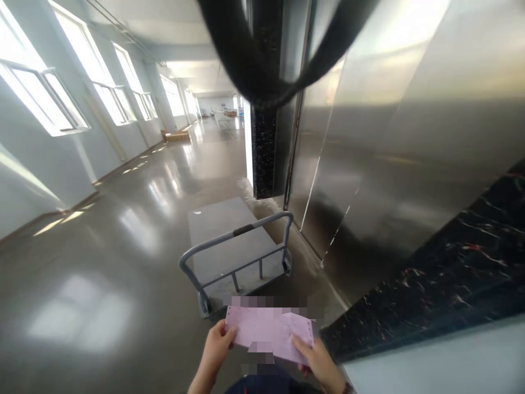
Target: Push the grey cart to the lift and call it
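Left hand [216,343] pinches near-left edge of pink paper slip [268,332]; right hand [318,362] pinches its right edge; slip held flat, near side of grey platform trolley [235,249] on floor [102,262]

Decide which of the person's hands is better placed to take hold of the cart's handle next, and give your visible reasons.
Probably the left hand. Both hands hold the pink slip, but the left sits under the near end of the cart handle, while the right hand is by the dark marble wall, farther from it.
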### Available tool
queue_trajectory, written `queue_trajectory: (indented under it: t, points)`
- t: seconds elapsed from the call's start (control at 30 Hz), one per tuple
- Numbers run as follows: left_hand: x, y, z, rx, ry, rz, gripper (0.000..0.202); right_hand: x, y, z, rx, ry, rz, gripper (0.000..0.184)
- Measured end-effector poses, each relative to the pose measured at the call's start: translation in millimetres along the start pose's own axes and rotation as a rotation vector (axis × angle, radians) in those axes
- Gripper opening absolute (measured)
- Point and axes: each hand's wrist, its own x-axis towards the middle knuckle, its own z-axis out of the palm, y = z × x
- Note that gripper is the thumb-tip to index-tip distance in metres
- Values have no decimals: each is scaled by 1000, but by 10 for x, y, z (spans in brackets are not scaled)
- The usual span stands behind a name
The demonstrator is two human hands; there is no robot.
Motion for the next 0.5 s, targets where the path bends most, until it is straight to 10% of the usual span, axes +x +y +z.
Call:
queue_trajectory:
  t: [0.23,0.5]
  points:
    - [493,359,-428,59,95,110,60,532,-545,260,-171,30,-211,63]
    - [1311,1251,-590,214,306,353,44,1434,-1477,419,-263,96,-608,60]
